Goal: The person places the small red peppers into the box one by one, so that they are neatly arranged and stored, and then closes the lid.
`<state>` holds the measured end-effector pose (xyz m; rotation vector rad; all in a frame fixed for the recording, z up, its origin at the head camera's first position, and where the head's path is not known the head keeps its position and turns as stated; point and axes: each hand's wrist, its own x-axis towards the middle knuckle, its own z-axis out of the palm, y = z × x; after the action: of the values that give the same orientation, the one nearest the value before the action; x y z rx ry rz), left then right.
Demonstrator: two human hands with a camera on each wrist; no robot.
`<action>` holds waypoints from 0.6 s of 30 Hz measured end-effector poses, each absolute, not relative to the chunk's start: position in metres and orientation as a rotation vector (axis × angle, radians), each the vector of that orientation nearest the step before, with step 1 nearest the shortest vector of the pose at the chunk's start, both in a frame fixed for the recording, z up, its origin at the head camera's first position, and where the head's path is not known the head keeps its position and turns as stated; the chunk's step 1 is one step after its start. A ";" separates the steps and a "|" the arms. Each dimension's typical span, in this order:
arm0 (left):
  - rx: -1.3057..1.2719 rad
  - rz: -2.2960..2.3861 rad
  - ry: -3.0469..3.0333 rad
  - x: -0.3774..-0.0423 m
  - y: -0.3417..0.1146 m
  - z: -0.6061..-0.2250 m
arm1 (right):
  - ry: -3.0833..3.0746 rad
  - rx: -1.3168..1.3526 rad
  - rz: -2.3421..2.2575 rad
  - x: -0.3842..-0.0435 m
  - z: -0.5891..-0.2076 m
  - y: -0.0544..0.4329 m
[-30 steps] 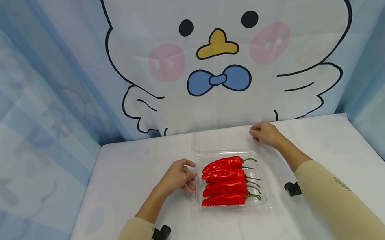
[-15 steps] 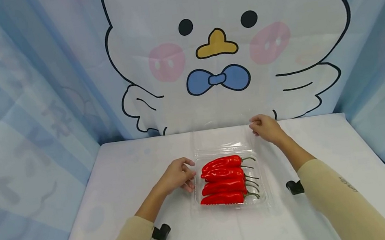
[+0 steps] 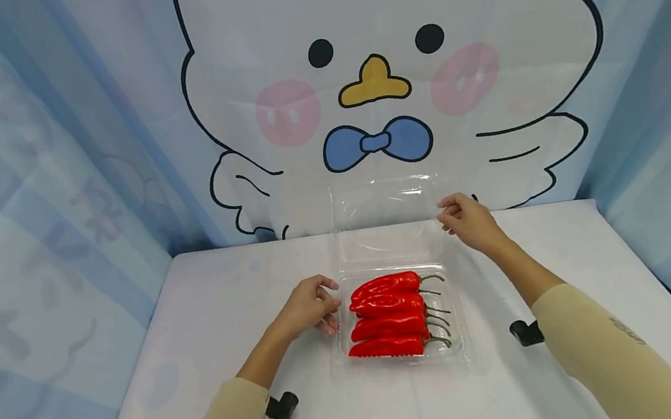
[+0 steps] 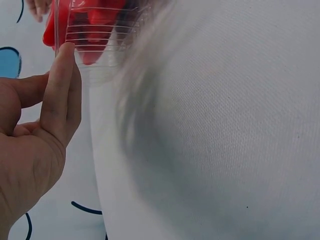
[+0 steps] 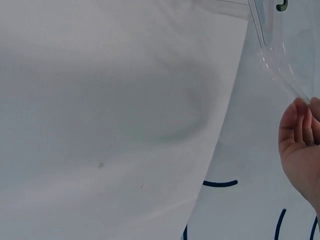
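Observation:
A clear plastic clamshell box (image 3: 463, 349) stands on the table with several red chili peppers (image 3: 387, 304) lying side by side in it, green stems to the right. Its transparent lid (image 3: 388, 245) is hinged at the back and tilted up. My left hand (image 3: 311, 307) is at the box's left side; in the left wrist view its fairly straight fingers (image 4: 62, 90) touch the ribbed wall. At the lid's right edge, my right hand (image 3: 469, 221) pinches the rim between thumb and curled fingers, as the right wrist view (image 5: 302, 142) also shows.
The white-covered table (image 3: 241, 273) ends at a cartoon-printed backdrop (image 3: 360, 20), close behind the lid. Blue patterned curtains (image 3: 20, 211) hang on both sides. A black fitting (image 3: 282, 406) sits by the left wrist, another (image 3: 525, 333) by the right.
My right hand has risen slightly and shifted right, and the lid has swung further upright with it. The left hand and the peppers have stayed in place.

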<state>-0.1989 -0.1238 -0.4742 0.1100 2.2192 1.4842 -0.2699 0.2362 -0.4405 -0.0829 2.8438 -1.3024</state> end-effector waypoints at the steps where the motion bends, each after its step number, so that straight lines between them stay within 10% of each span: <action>1: 0.109 1.486 2.218 -0.199 -0.124 -0.474 | 2.842 -0.082 -1.312 -0.269 -0.440 0.236; 18: 0.087 1.529 2.209 -0.211 -0.119 -0.476 | 2.909 -0.250 -1.407 -0.250 -0.424 0.240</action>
<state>-0.2105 -0.1187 -0.4761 0.0872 2.2093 1.5286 -0.2501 0.2400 -0.4243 -0.2503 2.9087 -1.4072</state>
